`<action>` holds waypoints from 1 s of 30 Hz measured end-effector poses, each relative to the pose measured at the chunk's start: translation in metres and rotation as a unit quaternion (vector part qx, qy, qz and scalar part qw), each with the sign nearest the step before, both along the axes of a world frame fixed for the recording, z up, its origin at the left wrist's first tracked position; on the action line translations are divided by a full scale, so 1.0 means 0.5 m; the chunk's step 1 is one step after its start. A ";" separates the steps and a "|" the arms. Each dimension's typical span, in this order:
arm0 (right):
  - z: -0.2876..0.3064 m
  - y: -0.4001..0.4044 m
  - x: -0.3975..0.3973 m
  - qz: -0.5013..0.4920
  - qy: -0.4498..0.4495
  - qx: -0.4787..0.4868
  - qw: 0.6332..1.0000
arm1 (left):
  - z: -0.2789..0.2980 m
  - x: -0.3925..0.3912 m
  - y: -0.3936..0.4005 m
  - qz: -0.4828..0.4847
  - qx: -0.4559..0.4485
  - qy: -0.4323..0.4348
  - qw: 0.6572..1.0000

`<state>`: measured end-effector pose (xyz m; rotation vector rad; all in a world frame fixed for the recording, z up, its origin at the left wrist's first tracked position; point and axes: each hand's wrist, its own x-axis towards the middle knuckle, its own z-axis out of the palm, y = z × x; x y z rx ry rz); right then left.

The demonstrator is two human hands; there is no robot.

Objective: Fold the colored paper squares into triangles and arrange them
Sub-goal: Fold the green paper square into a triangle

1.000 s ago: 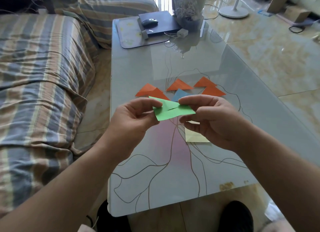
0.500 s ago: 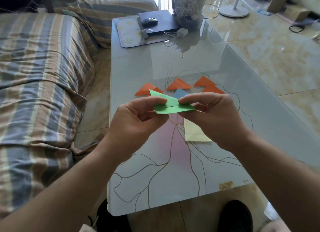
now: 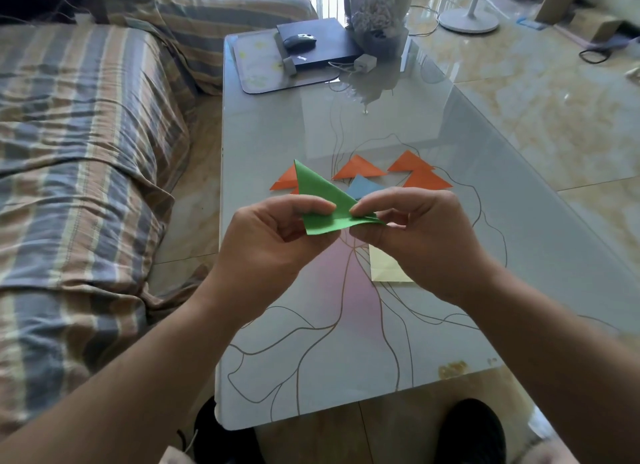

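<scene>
Both hands hold a green paper in the air above the glass table, its folded flap standing up towards the far left. My left hand pinches its lower left part. At the paper's right tip, my right hand pinches it between thumb and forefinger. Beyond it, several orange folded triangles and a blue paper lie on the table. A pale yellow paper lies flat under my right hand, partly hidden.
A striped sofa runs along the table's left side. At the table's far end sit a grey mat, a black laptop with a mouse on it, and a wrapped bouquet. A fan base stands on the floor.
The green paper's upper flap has swung up and stands steeper. Both hands kept their hold, my right fingers now pinching nearer the right tip.
</scene>
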<state>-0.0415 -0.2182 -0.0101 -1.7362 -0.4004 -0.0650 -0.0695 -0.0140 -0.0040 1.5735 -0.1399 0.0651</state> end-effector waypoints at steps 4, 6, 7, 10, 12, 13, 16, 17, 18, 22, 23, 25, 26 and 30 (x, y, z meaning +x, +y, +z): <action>-0.005 -0.002 0.005 -0.013 -0.025 0.003 1.000 | -0.002 0.000 -0.003 0.017 -0.031 0.001 0.999; -0.006 -0.002 0.005 -0.022 -0.041 -0.008 0.999 | -0.004 0.000 -0.006 0.025 -0.030 0.005 0.999; -0.008 -0.002 0.005 -0.025 -0.045 -0.010 0.999 | -0.006 -0.001 -0.009 0.033 -0.036 0.011 0.999; -0.008 0.000 0.002 -0.035 -0.037 -0.007 0.999 | -0.007 -0.001 -0.015 0.054 -0.075 0.041 0.995; -0.009 0.001 0.001 -0.044 -0.027 -0.015 0.999 | -0.007 -0.002 -0.020 0.057 -0.088 0.056 0.993; -0.009 0.001 0.001 -0.048 -0.023 -0.019 0.998 | -0.007 -0.004 -0.023 0.058 -0.100 0.064 0.991; -0.009 0.004 -0.002 -0.047 -0.014 -0.013 0.999 | -0.006 -0.008 -0.031 0.064 -0.137 0.084 0.985; -0.009 0.005 -0.002 -0.046 -0.006 -0.007 0.999 | -0.005 -0.009 -0.033 0.067 -0.144 0.089 0.983; -0.009 0.006 -0.003 -0.045 0.006 0.002 0.999 | -0.004 -0.010 -0.035 0.071 -0.144 0.091 0.983; -0.010 0.015 -0.008 -0.061 0.064 0.080 0.993 | 0.000 -0.012 -0.038 0.086 -0.137 0.093 0.982; -0.010 0.018 -0.009 -0.064 0.081 0.100 0.990 | 0.002 -0.012 -0.038 0.088 -0.136 0.096 0.982; -0.009 0.024 -0.010 -0.069 0.120 0.139 0.981 | 0.006 -0.013 -0.036 0.089 -0.133 0.106 0.981; -0.009 0.026 -0.010 -0.072 0.138 0.153 0.976 | 0.007 -0.013 -0.036 0.089 -0.133 0.111 0.981; -0.008 0.028 -0.006 -0.075 0.183 0.174 0.965 | 0.006 -0.013 -0.036 0.096 -0.143 0.130 0.976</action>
